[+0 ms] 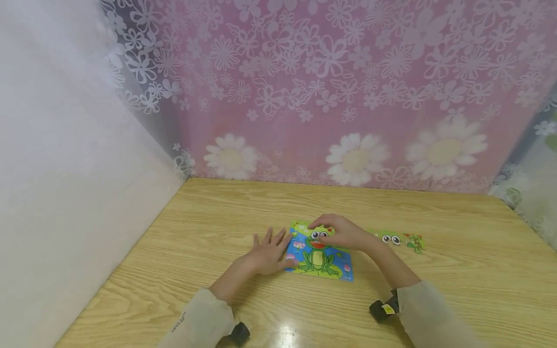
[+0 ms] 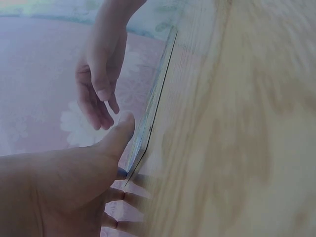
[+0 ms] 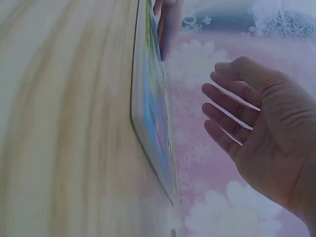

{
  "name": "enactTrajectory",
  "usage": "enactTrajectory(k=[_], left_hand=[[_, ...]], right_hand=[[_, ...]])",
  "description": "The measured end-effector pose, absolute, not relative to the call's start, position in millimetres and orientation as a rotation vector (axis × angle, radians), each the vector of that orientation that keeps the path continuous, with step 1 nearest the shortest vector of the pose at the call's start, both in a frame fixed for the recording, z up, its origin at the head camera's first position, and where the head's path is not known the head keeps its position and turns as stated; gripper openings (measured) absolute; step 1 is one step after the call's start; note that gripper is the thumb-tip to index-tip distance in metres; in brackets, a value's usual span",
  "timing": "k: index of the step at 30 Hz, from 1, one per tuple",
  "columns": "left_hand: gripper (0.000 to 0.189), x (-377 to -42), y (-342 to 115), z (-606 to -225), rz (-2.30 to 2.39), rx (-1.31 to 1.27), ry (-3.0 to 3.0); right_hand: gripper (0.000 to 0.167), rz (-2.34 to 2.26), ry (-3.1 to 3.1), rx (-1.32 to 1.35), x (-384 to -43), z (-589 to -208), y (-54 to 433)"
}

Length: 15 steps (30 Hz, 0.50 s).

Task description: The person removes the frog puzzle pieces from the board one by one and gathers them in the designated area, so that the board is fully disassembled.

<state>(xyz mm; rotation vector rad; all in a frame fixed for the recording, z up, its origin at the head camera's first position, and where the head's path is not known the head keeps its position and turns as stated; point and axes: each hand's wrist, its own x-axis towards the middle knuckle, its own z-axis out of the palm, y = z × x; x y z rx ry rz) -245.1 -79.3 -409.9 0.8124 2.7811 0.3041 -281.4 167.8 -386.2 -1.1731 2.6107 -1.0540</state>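
A frog picture puzzle board point(image 1: 319, 261) lies flat on the table, with a green frog on a blue pond. My left hand point(image 1: 270, 253) rests at its left edge, fingers spread and thumb over the lower left corner. Above the upper right part of the board is my right hand point(image 1: 344, 233), its fingers loosely bent; in the right wrist view this hand point(image 3: 271, 118) stands apart from the board point(image 3: 154, 103) with nothing in its grasp. The left wrist view shows the left thumb point(image 2: 121, 133) along the board's edge point(image 2: 153, 108).
Right of the board, partly behind the right forearm, lie a green piece with frog eyes point(image 1: 390, 239) and a small patterned piece point(image 1: 415, 242). The wooden table point(image 1: 209, 217) meets a pink flowered curtain point(image 1: 283, 121) at the back and a white cloth point(image 1: 78, 145) at left.
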Motion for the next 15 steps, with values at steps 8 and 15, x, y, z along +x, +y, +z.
enactTrajectory(k=[8,15], left_hand=[[0.07,-252.7,-78.0,-419.4,0.313,0.798,2.785],[0.071,-253.0,-79.9,-418.8,0.329,0.811,2.793]], right_hand=[[0.031,-1.055,2.609,-1.105,-283.6,-392.1,149.0],[0.03,-1.0,2.592,-1.099,-284.1,-400.5,143.7]])
